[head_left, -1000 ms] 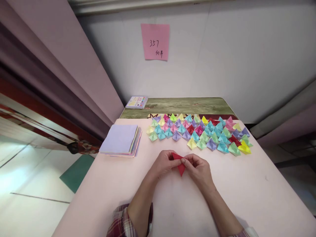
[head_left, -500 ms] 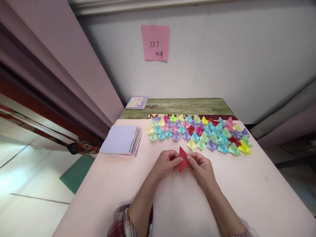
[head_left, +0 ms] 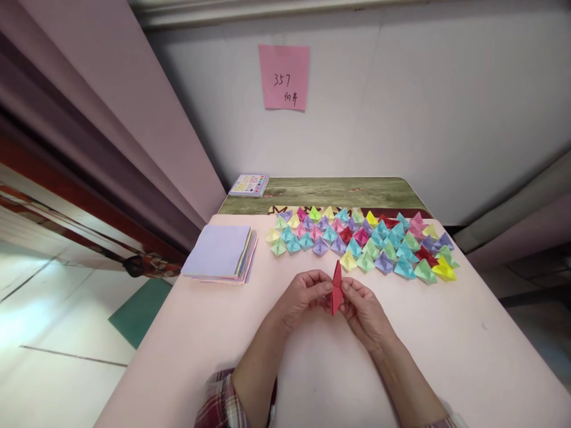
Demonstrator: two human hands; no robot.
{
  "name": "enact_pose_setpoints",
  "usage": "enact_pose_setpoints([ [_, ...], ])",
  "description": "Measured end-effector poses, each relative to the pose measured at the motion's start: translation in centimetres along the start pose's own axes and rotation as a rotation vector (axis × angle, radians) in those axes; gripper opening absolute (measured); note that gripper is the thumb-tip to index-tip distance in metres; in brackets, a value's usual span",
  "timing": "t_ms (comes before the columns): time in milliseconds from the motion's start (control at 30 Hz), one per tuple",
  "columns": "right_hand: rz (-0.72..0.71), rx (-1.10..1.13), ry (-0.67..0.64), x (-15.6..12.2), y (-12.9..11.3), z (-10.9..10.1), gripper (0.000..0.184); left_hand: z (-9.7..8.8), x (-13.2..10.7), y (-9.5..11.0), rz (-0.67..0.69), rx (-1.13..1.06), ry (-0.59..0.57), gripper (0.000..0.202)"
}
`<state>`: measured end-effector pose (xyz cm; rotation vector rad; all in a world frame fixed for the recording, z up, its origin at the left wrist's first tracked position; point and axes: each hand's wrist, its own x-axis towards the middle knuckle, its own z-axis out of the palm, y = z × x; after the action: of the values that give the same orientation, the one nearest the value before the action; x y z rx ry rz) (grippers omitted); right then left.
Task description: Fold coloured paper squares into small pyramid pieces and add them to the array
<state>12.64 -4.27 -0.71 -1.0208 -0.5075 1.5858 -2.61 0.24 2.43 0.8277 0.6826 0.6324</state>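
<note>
A small red folded paper (head_left: 337, 300) stands upright between my two hands, just above the near side of the table. My left hand (head_left: 306, 295) pinches its left side with thumb and fingers. On the other side, my right hand (head_left: 362, 306) grips it with thumb on the near face; the fingertips behind are partly hidden. Beyond the hands, rows of small folded paper boats (head_left: 383, 261) in blue, green, yellow, purple, pink and red cover the back of the table.
To the left lies a stack of coloured paper sheets (head_left: 217, 251) with a lilac one on top. A printed packet (head_left: 248, 185) rests on the green wood-patterned strip (head_left: 339, 191) at the back. A pink note (head_left: 284, 77) hangs on the wall. The pale tabletop (head_left: 178, 356) extends towards me.
The red paper has turned from showing a broad flat face to a narrow, opened-out edge with a fold at its middle. Both hands still hold it, with fingers slightly shifted.
</note>
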Motion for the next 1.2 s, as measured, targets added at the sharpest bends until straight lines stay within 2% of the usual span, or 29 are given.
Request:
enact_pose_setpoints([
  [300, 0.032, -0.003, -0.037, 0.0, 0.1, -0.2, 0.03, 0.1, 0.0, 0.2, 0.006, 0.009, -0.02, 0.034],
  [567, 0.056, 0.083, -0.013, -0.2, -0.3, 0.1, 0.03, 0.1, 0.0, 0.1, 0.039, 0.007, -0.049, 0.032],
  [700, 0.035, 0.046, -0.007, -0.2, -0.3, 0.1, 0.03, 0.1, -0.1, 0.2, 0.068, 0.039, -0.036, 0.032],
  [833, -0.08, -0.044, 0.055, 0.1, 0.0, 0.0, 0.03, -0.1, 0.4, 0.0, 0.123, 0.14, 0.058, 0.029],
  [1033, -0.335, -0.4, 0.187, 0.0, 0.4, -0.2, 0.026, -0.8, 1.2, -1.0, 0.344, 0.402, 0.342, 0.017],
  [1100, -0.402, -0.503, 0.234, -0.2, 0.4, -0.1, 0.027, -0.8, 1.2, -1.1, 0.334, 0.439, 0.344, 0.014],
  [1200, -0.522, -0.666, 0.314, -0.6, 0.3, 0.1, 0.026, -0.6, 1.0, -0.9, 0.255, 0.404, 0.239, 0.014],
])
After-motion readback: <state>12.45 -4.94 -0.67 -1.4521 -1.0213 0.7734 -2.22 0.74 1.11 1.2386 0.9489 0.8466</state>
